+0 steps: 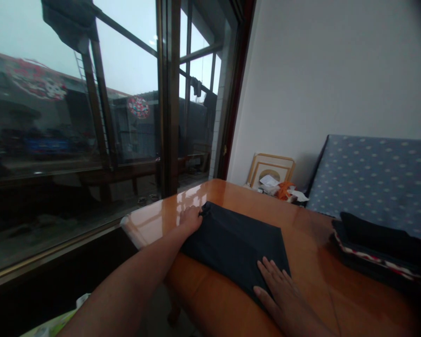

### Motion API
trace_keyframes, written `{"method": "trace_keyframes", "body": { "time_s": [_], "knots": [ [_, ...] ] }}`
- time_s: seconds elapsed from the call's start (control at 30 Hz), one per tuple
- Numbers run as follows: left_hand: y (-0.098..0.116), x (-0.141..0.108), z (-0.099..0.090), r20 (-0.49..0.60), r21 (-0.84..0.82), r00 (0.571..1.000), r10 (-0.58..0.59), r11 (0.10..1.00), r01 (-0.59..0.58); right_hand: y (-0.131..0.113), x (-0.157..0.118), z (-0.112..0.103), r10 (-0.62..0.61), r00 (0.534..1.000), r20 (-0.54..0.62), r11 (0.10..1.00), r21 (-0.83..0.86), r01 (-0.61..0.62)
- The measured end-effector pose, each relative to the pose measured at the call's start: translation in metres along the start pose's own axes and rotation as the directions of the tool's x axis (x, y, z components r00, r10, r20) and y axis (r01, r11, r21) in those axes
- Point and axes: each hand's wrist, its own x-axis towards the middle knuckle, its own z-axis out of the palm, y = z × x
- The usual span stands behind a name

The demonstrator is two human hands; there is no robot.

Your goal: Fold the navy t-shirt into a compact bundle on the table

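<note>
A dark navy, nearly black folded cloth, perhaps a garment, lies flat on the wooden table. At its far left corner my left hand is closed, with a small bunch of the fabric puckered beside the fingers. My right hand rests palm down on the near right part of the cloth, fingers stretched out and slightly spread. The cloth's near edge runs along the table's front edge.
To the right sits a stack of folded dark clothes with a patterned edge. Behind the table are a blue dotted panel, gold frames and an orange crumpled item. A large window stands at left.
</note>
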Motion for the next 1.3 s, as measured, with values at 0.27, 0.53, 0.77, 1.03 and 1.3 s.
{"method": "trace_keyframes", "body": {
  "time_s": [0.27, 0.53, 0.77, 1.03, 1.3],
  "knots": [
    [-0.003, 0.016, 0.002, 0.06, 0.006, 0.983, -0.174, 0.985, 0.174, -0.002, -0.001, -0.004, -0.001, 1.0, -0.005, 1.0, 0.027, 0.002],
    [0.006, 0.021, 0.004, 0.034, 0.064, 0.982, -0.187, 0.981, 0.185, -0.006, -0.003, -0.008, -0.001, 1.0, -0.004, 0.999, 0.04, 0.001],
    [0.024, 0.015, 0.018, 0.141, 0.1, 0.968, 0.207, 0.97, -0.222, -0.008, -0.004, -0.011, 0.018, 1.0, 0.001, 0.998, 0.067, -0.018],
    [0.012, 0.021, 0.03, 0.285, 0.131, 0.947, 0.146, 0.973, -0.189, -0.001, 0.0, -0.024, 0.117, 0.989, -0.092, 0.976, 0.194, -0.098],
    [0.027, 0.04, 0.025, 0.278, 0.157, 0.944, 0.176, 0.961, -0.225, 0.018, -0.001, -0.012, 0.132, 0.991, -0.023, 0.99, 0.057, -0.131]
  ]
}}
